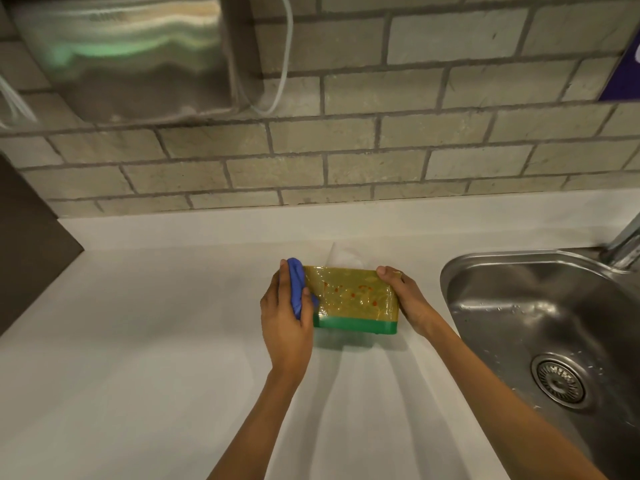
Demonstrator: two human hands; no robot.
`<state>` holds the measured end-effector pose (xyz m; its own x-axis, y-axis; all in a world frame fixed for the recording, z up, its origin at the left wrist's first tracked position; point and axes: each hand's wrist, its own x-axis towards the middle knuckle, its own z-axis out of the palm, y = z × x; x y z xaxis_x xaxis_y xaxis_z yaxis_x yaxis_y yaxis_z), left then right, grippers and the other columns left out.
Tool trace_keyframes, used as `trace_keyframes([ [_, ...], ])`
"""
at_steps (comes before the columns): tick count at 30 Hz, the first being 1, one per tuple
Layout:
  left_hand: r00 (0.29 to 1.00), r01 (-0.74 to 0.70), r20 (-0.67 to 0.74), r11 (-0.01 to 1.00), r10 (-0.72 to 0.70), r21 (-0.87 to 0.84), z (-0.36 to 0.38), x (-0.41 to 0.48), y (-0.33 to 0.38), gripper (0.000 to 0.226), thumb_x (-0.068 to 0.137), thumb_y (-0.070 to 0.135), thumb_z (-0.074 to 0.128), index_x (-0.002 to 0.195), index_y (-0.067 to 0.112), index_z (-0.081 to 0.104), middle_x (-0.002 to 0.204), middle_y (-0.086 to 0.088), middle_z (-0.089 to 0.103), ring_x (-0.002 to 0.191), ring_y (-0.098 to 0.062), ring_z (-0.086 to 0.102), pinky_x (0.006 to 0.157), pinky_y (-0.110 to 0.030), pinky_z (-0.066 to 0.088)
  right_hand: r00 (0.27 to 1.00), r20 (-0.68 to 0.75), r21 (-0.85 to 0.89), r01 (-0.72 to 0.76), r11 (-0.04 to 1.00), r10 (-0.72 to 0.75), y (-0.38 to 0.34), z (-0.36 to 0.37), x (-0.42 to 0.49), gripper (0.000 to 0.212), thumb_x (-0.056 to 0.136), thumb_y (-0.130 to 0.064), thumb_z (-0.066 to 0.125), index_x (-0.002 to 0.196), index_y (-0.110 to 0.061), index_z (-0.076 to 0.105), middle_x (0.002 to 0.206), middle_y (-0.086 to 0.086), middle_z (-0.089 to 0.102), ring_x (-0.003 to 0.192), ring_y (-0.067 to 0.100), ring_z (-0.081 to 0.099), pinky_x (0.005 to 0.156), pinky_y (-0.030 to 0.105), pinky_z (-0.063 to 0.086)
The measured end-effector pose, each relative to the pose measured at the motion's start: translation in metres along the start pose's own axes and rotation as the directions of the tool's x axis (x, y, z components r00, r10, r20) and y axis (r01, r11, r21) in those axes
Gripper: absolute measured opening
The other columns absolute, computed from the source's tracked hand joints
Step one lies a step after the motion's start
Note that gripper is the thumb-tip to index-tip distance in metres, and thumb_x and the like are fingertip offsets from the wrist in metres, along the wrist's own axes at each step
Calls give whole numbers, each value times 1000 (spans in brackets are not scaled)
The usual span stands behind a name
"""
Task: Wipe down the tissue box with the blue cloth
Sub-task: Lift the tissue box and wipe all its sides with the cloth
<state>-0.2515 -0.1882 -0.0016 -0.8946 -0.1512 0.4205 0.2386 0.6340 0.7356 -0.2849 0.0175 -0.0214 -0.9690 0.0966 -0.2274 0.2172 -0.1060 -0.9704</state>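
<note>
Two bare hands meet at the ends of the tissue box, which sits on the white worktop near the middle of the view, just left of the steel sink and in front of the brick-tiled wall. The box lies with its long axis running left to right, roughly parallel to the wall and the worktop's back edge, its right end angled slightly nearer the camera. Its broad yellowish face, wrapped in clear glossy film with small red marks, is tipped up toward the camera, and a green band runs along its near lower edge. A white tissue shows past its far edge.

The left hand is at the box's left end, fingers curled closed around the bunched blue cloth, pressing it against that end; the thumb lies across the cloth on the box side. The right hand grips the right end, its fingers wrapped partly round the box's short side with the thumb at the top far corner.

Both forearms reach in from the bottom of the frame. On the wall at upper left hangs a shiny metal dispenser with a pale cable looping beside it. Water droplets speckle the sink basin, and the base of a tap shows at the right edge.
</note>
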Motion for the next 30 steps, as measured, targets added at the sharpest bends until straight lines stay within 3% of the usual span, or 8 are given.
trace_keyframes([
  [6, 987, -151, 114, 912, 116, 381, 21, 0, 29, 58, 87, 37, 37, 137, 11, 48, 142, -20, 50, 127, -43, 48, 98, -58, 41, 1000, -28, -46, -3, 999, 1, -4, 1, -1, 82, 71, -57, 62, 130, -1, 47, 117, 12, 59, 113, 28, 56, 110, 48, 37],
  [10, 890, -456, 234, 775, 392, 437, 21, -14, 8, 54, 86, 37, 42, 136, 18, 45, 137, -14, 56, 129, -37, 49, 97, -56, 43, 999, -36, -58, -19, 998, 17, -7, -1, -2, 85, 71, -57, 63, 132, 0, 46, 124, 15, 56, 119, 31, 53, 111, 48, 36],
  [12, 852, -524, 249, 739, 460, 424, 15, -17, -6, 54, 85, 37, 44, 136, 19, 40, 137, -14, 56, 133, -34, 41, 99, -54, 43, 1000, -25, -73, -20, 997, 18, -8, -2, -3, 80, 67, -61, 64, 122, -5, 48, 118, 13, 54, 111, 27, 52, 109, 44, 36],
  [17, 976, -205, 148, 888, 157, 410, 19, -1, 26, 54, 87, 33, 39, 132, 9, 54, 138, -21, 53, 126, -43, 50, 96, -61, 43, 1000, -18, -113, -20, 993, 19, -7, -2, 0, 58, 77, -51, 64, 117, -12, 49, 110, 9, 52, 101, 21, 49, 94, 33, 39],
  [22, 890, -429, 339, 812, 304, 397, 30, -18, 37, 60, 96, 49, 13, 137, 18, 44, 138, -15, 55, 127, -38, 51, 99, -58, 39, 999, -22, -133, -26, 991, 23, -8, -3, 1, 55, 74, -54, 65, 109, -16, 46, 107, 9, 52, 98, 19, 48, 91, 31, 39],
  [24, 878, -462, 341, 779, 336, 424, 24, -22, 21, 57, 97, 47, 9, 136, 21, 42, 138, -14, 55, 129, -36, 49, 100, -57, 40, 999, -3, -155, -33, 987, 33, -8, -4, 2, 60, 70, -56, 67, 108, -16, 45, 108, 9, 52, 99, 19, 49, 91, 30, 39],
  [28, 975, -211, 153, 890, 161, 405, 19, -8, 22, 56, 97, 40, 22, 132, 13, 56, 133, -27, 54, 123, -48, 50, 95, -60, 44, 998, -46, -167, -49, 985, 42, -8, -4, 2, 82, 74, -49, 68, 138, -5, 40, 130, 13, 53, 122, 26, 51, 109, 38, 38],
  [30, 987, -149, 114, 920, 115, 362, 27, -4, 39, 50, 92, 33, 34, 131, 11, 56, 134, -26, 54, 122, -48, 51, 95, -61, 45, 998, -53, -166, -49, 985, 41, -8, -2, 2, 85, 72, -53, 68, 136, -3, 42, 130, 14, 54, 122, 27, 52, 110, 41, 38],
])
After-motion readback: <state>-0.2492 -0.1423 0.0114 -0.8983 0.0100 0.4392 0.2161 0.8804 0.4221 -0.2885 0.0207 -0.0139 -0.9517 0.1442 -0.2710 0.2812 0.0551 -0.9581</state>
